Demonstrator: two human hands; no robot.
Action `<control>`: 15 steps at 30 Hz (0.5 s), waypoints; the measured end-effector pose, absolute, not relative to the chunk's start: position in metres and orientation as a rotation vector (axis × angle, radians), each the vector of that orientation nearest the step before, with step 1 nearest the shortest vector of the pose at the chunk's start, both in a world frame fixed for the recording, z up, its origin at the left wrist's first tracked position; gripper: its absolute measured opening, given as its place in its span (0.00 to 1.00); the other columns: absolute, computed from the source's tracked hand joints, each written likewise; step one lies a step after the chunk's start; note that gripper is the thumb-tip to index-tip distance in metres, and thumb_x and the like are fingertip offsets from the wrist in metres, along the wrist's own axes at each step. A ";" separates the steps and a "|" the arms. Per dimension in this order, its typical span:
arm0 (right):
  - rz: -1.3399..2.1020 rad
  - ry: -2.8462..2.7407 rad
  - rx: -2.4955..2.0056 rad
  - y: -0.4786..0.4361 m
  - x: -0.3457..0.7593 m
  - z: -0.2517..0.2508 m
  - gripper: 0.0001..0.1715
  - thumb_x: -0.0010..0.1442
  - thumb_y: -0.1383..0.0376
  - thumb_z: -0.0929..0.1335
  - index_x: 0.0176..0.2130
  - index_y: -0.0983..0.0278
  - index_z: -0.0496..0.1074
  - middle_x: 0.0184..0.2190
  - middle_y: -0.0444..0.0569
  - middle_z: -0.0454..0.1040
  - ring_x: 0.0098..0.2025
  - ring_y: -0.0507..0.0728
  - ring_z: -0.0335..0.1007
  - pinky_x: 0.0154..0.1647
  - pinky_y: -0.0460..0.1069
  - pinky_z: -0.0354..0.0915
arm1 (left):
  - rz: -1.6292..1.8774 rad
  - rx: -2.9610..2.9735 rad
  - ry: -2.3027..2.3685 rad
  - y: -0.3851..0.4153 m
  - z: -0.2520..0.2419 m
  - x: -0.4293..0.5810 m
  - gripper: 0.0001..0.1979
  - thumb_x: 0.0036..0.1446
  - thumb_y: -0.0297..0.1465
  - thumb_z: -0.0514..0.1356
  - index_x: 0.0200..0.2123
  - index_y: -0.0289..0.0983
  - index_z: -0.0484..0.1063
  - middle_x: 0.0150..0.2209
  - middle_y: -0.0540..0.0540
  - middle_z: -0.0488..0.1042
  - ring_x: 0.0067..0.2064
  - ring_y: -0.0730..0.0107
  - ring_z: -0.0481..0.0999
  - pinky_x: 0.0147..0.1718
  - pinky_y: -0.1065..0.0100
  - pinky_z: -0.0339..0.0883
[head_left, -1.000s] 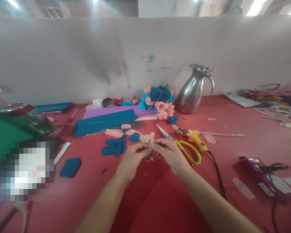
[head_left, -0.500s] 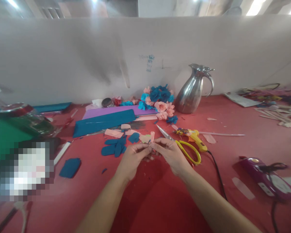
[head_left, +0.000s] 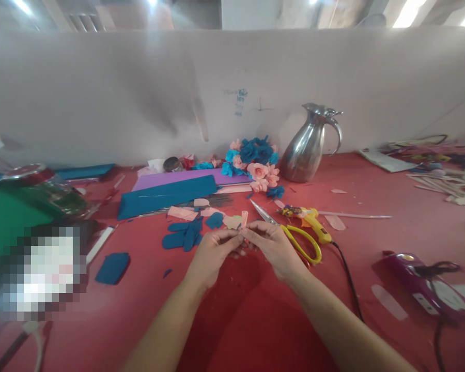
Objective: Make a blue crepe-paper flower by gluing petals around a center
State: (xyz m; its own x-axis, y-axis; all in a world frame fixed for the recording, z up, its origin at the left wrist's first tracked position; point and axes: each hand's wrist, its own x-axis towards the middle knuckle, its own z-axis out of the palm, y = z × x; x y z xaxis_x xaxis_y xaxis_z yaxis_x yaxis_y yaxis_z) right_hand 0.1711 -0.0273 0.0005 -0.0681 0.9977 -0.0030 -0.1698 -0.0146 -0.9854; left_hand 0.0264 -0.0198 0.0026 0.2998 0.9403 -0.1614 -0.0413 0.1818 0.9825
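Head view: both hands (head_left: 243, 247) pinch a pink petal (head_left: 244, 219) (small, upright).

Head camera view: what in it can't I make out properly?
Head view:
The pink paper piece: lower part hidden behind the left hand and right hand.
The blue writing on the wall: too small.
Left side: a pixelated patch covers something.
The tool at bottom left: blurred, cut by the edge.

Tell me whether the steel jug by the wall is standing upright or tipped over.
Upright. The steel jug stands on its base on the red table, with its lid, spout and handle at the top.
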 end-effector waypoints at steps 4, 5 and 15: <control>1.343 -1.131 -1.056 -0.027 0.171 -0.002 0.16 0.49 0.54 0.73 0.28 0.65 0.75 0.21 0.41 0.69 0.23 0.48 0.60 0.26 0.45 0.59 | 0.905 1.160 1.018 -0.020 0.002 0.026 0.10 0.50 0.36 0.65 0.28 0.35 0.80 0.28 0.44 0.79 0.26 0.73 0.72 0.27 0.72 0.63; 1.346 -1.128 -1.055 -0.027 0.171 -0.002 0.16 0.49 0.54 0.73 0.28 0.65 0.75 0.21 0.41 0.69 0.23 0.48 0.60 0.26 0.45 0.59 | 0.906 1.163 1.016 -0.020 0.002 0.026 0.10 0.50 0.36 0.65 0.28 0.35 0.80 0.28 0.44 0.79 0.26 0.73 0.72 0.27 0.72 0.63; 1.314 -1.174 -1.064 -0.030 0.170 -0.001 0.14 0.52 0.55 0.71 0.29 0.65 0.75 0.22 0.43 0.71 0.24 0.49 0.62 0.27 0.45 0.60 | 0.951 1.182 1.037 -0.021 0.003 0.028 0.11 0.49 0.37 0.65 0.29 0.35 0.80 0.27 0.44 0.78 0.25 0.73 0.68 0.27 0.70 0.61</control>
State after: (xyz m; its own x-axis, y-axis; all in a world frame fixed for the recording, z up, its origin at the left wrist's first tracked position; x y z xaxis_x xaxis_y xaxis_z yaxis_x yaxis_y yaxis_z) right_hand 0.1697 -0.0301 -0.0008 -0.0763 0.9969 0.0190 -0.1312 0.0089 -0.9913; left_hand 0.0279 -0.0207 0.0031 0.2589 0.9580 -0.1235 -0.0406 0.1385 0.9895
